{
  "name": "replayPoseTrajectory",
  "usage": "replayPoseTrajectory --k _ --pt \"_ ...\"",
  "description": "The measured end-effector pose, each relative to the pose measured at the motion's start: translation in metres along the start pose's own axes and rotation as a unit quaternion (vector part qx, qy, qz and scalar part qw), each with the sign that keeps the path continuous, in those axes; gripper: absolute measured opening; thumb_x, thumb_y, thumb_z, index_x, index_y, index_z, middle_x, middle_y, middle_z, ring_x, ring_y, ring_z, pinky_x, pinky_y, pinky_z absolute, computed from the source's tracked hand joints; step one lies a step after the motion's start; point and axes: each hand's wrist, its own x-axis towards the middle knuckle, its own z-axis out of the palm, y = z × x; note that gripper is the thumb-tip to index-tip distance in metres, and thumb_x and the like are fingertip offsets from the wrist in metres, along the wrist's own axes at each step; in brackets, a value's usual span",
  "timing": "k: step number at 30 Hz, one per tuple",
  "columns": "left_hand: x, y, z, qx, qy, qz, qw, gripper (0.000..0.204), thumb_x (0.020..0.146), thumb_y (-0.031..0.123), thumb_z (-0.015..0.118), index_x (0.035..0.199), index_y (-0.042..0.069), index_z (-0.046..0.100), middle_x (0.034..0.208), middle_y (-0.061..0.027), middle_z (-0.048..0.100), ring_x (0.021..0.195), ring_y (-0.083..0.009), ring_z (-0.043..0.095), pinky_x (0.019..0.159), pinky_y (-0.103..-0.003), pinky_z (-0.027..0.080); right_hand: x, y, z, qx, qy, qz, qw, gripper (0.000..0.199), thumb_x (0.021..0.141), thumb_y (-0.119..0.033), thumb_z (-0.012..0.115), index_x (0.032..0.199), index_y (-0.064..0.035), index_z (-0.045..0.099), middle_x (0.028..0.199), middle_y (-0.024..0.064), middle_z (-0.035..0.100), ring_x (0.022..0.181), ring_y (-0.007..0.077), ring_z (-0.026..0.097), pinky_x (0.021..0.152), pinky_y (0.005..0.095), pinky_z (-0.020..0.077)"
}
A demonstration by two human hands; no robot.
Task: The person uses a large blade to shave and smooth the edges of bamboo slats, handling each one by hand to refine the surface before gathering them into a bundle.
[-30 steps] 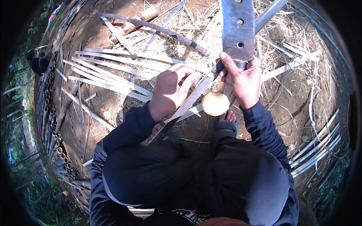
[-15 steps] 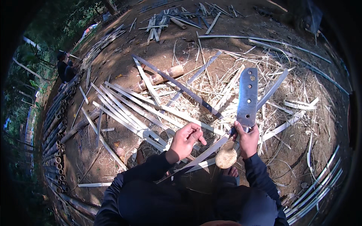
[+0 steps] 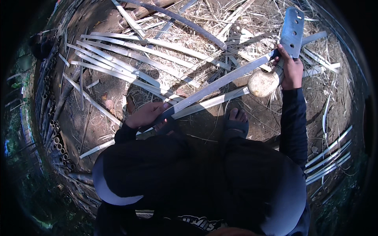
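Note:
My left hand [image 3: 146, 114] grips the near end of a long split bamboo strip [image 3: 220, 83] that slants up to the right. My right hand [image 3: 291, 70] is closed on the handle of a broad metal cleaver [image 3: 293, 30] with holes in its blade, which points away from me. The blade's base meets the far end of the strip. Just below my right hand stands a round pale wooden block [image 3: 262, 83]. A second strip [image 3: 214, 101] lies under the first. My sandalled foot [image 3: 236, 120] rests on the dirt between both hands.
Many pale bamboo slats [image 3: 118, 63] lie fanned across the dirt on the left, over dry straw. A dark curved pole [image 3: 185, 21] crosses the top. Bamboo tubes [image 3: 53, 129] are stacked along the left edge, and more slats [image 3: 330, 157] lie at the right.
My hands have spread apart: the left slid down the strip toward me, the right moved out to the right with the cleaver. The view has also shifted closer to the ground.

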Motion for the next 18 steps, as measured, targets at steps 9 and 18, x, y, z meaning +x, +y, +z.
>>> replayPoseTrajectory --k 9,18 --pt "-0.008 0.027 0.001 -0.027 -0.051 0.026 0.998 0.04 0.105 0.038 0.041 0.087 0.004 0.054 0.059 0.0014 0.049 0.049 -0.0055 0.05 0.047 -0.021 0.042 0.065 0.005 -0.032 -0.038 -0.02 0.07 0.997 0.024 0.086 -0.013 0.074 0.099 0.0045 0.066 0.075 0.0071 0.064 0.058 0.0144 0.06 0.052 0.028 0.0528" --pt "0.038 0.058 0.022 0.095 0.061 0.101 0.988 0.03 0.101 0.03 0.053 0.094 0.003 0.062 0.06 0.0057 0.046 0.049 -0.0015 0.041 0.045 -0.02 0.033 0.044 0.021 -0.032 -0.154 0.011 -0.042 0.987 0.026 0.089 -0.011 0.069 0.108 0.0026 0.059 0.093 0.0119 0.07 0.067 0.0163 0.069 0.054 0.0278 0.0547"
